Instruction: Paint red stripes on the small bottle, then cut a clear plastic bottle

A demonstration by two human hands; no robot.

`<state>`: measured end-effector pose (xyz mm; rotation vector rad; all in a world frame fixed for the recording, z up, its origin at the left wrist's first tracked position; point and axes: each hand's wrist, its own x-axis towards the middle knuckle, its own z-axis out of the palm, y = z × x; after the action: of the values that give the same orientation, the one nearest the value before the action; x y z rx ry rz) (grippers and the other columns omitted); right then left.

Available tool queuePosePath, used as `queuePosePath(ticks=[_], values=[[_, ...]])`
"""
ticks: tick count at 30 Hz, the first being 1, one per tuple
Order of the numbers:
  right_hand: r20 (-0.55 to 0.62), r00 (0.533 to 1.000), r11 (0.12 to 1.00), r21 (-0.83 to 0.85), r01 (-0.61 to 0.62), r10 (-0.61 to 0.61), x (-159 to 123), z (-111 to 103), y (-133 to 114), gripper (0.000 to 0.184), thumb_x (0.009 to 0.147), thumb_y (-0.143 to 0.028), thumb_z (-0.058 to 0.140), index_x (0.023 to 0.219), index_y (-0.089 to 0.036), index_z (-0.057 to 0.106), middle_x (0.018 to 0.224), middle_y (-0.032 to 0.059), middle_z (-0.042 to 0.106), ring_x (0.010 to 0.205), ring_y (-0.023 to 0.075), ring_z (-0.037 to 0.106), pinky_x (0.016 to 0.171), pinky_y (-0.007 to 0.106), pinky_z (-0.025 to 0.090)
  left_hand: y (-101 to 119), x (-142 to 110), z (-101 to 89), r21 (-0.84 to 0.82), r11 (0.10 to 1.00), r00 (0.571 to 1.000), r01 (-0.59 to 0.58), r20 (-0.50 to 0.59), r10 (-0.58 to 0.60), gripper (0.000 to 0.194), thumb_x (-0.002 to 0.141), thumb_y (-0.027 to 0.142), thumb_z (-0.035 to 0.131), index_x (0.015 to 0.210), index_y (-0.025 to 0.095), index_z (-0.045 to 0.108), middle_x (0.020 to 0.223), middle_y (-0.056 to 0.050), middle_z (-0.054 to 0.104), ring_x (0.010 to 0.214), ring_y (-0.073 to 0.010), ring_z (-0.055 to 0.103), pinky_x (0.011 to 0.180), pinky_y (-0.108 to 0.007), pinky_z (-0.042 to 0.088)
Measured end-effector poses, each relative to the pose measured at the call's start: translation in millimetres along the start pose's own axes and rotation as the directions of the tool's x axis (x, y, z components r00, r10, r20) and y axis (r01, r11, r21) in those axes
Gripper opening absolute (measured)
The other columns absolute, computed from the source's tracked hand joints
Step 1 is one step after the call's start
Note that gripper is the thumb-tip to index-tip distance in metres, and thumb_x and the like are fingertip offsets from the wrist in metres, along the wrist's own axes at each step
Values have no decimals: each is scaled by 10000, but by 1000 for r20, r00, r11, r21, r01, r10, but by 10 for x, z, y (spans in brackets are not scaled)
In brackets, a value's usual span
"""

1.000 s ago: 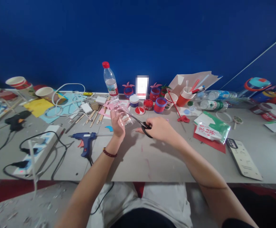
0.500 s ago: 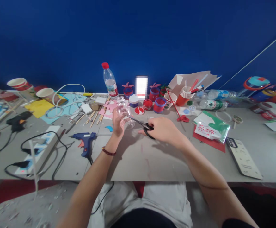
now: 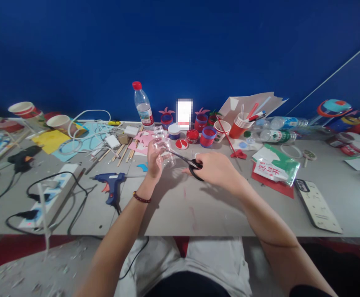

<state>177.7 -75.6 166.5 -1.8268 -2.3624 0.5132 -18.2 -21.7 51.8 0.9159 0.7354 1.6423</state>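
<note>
My left hand (image 3: 154,161) is closed round a clear plastic bottle piece (image 3: 165,151), held a little above the grey table (image 3: 180,206). My right hand (image 3: 217,169) grips black-handled scissors (image 3: 188,162), fingers through the loops. The blades point left and meet the clear plastic beside my left fingers. A beaded bracelet sits on my left wrist.
A blue glue gun (image 3: 111,184) lies left of my arm, with a power strip (image 3: 46,195) and cables further left. A water bottle (image 3: 143,104), red and blue decorated cups (image 3: 208,136), red paper cups (image 3: 241,124), a green-and-white packet (image 3: 276,166) and a phone (image 3: 317,204) stand around.
My right hand and the scissors have shifted slightly to the right and down. The left hand keeps the plastic piece in nearly the same place.
</note>
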Motion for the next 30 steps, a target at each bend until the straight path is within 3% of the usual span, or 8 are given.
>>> queuePosePath(ticks=[6, 13, 18, 24, 30], values=[[1, 1000, 999, -38, -1, 1, -13, 15, 5, 522, 852, -669, 532, 613, -205, 554, 630, 67, 601, 585, 179, 516, 532, 302, 263, -26, 8, -21, 19, 1000, 1000, -15, 7, 15, 457, 672, 449, 726, 1077, 289, 587, 964, -9, 634, 777, -160, 649, 618, -286, 581], [61, 998, 993, -121, -16, 23, -43, -22, 6, 492, 859, -647, 516, 665, -203, 604, 643, 76, 596, 593, 191, 531, 547, 307, 260, -115, 32, -74, 125, 978, 983, -164, 102, 152, 514, 713, 528, 739, 1128, 280, 564, 943, -14, 619, 767, -145, 640, 572, -235, 556], [111, 994, 994, -113, -6, 19, -59, -109, 32, 473, 860, -599, 528, 598, -205, 518, 622, 52, 570, 559, 164, 486, 540, 306, 249, -107, 35, -81, 175, 958, 967, -229, 158, 202, 538, 742, 535, 741, 1167, 272, 541, 925, -9, 595, 731, -129, 633, 572, -238, 569], [155, 988, 999, -36, 15, -10, -6, -127, 181, 540, 809, -617, 598, 526, -208, 389, 505, -2, 452, 477, 120, 377, 511, 301, 230, -73, 10, -63, 213, 955, 973, -205, 154, 174, 583, 701, 536, 794, 1156, 263, 552, 915, -11, 601, 717, -134, 628, 597, -272, 585], [133, 991, 999, -25, 26, -22, 27, -105, 187, 533, 813, -618, 588, 530, -212, 390, 515, -3, 452, 492, 126, 388, 517, 308, 228, -84, -12, -29, 171, 974, 985, -150, 116, 132, 627, 671, 555, 817, 1155, 251, 559, 919, -21, 599, 736, -138, 628, 603, -266, 578]])
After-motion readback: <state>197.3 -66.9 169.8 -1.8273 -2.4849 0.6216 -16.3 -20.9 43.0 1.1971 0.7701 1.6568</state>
